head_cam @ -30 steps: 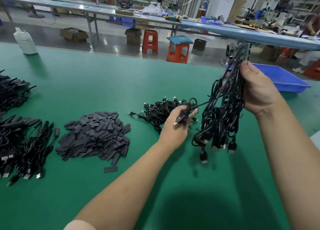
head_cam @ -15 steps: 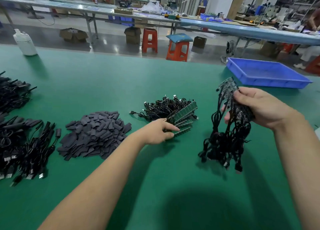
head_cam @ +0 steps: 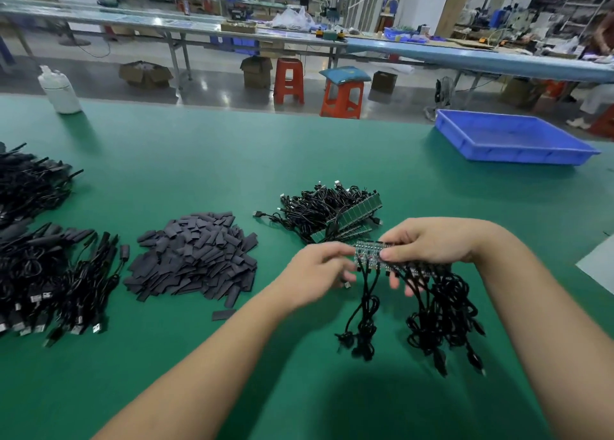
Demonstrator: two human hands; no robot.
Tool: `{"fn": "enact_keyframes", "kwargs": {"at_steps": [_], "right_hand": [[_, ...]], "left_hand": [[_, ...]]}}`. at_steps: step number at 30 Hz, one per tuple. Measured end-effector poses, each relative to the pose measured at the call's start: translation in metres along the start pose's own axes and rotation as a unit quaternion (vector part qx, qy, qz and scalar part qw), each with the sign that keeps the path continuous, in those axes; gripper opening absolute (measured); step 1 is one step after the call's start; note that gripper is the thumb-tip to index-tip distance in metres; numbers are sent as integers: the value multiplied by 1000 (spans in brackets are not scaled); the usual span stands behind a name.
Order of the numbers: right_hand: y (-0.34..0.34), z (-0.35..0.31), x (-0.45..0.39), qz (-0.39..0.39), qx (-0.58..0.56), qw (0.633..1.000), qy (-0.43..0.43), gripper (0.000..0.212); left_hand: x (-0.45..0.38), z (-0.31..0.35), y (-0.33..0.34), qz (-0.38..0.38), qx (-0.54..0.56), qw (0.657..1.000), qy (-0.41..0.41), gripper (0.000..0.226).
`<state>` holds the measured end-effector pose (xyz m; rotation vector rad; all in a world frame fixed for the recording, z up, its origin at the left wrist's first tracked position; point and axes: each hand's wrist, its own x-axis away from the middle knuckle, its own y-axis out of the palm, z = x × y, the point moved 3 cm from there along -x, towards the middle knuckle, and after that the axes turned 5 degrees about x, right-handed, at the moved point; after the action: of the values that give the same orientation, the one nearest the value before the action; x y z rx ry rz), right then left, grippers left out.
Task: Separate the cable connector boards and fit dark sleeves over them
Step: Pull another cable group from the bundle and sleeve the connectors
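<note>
Pinching opposite ends, the left hand point(head_cam: 319, 267) and right hand point(head_cam: 432, 245) hold the connector board strip point(head_cam: 368, 253) above the table, long axis left-right between them, both equally near, cables point(head_cam: 438, 313) hanging.

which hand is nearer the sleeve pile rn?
Left. The left hand grips the board strip's left end, just right of the pile of dark sleeves. The right hand holds the strip's other end, farther right.
</note>
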<state>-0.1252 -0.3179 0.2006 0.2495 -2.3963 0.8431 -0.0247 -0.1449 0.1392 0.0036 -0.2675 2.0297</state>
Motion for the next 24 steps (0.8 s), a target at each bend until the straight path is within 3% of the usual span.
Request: {"fn": "enact_keyframes", "kwargs": {"at_steps": [1, 2, 6, 8, 11, 20, 24], "right_hand": [[5, -1, -6, 0, 7, 1000, 4, 31], [9, -3, -10, 1, 9, 1000, 6, 28], [27, -11, -24, 12, 10, 1000, 1, 24], [34, -16, -32, 60, 114, 991, -23, 27], [46, -20, -49, 168, 288, 942, -41, 32], [62, -16, -77, 294, 289, 910, -35, 28], [63, -15, -78, 306, 279, 909, -50, 26]], "left_hand": [[3, 1, 1, 10, 117, 993, -14, 29], [4, 2, 2, 14, 152, 988, -2, 23], [8, -11, 3, 82, 92, 992, 22, 9], [7, -21, 0, 125, 82, 989, -2, 13], [8, -31, -4, 149, 67, 986, -29, 19], [17, -39, -7, 265, -100, 959, -31, 29], [17, -43, -5, 279, -95, 955, -28, 29]]}}
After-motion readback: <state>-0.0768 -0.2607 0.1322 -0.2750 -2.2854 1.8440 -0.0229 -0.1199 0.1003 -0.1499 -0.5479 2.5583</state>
